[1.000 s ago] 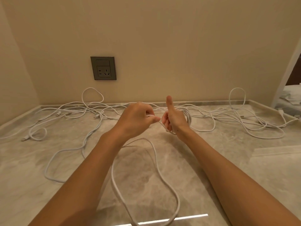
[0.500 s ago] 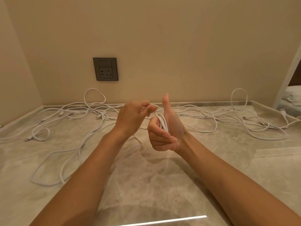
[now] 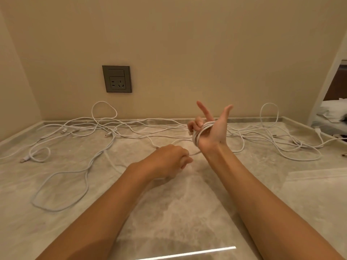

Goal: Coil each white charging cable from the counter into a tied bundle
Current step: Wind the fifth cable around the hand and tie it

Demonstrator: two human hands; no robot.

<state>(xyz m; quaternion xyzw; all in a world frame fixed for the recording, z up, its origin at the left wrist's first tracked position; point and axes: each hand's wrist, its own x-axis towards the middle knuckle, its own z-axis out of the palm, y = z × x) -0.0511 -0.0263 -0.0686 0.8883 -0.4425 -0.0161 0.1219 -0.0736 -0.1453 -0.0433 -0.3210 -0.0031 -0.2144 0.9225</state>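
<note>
The marble desk (image 3: pixel 187 212) meets beige walls behind and at the left; loose cables (image 3: pixel 90 128) lie along its back. The left hand (image 3: pixel 169 160) pinches the white cable (image 3: pixel 198 135), which is coiled around the right hand (image 3: pixel 216 128), with three fingers curled on it.

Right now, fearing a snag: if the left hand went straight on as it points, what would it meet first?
The left hand would probably meet the coil wound round the right hand, by the wrist; depth is unclear.

White cable (image 3: pixel 203 129) wound round right hand (image 3: pixel 216 131), left hand (image 3: pixel 169 159) pinching its tail
</note>
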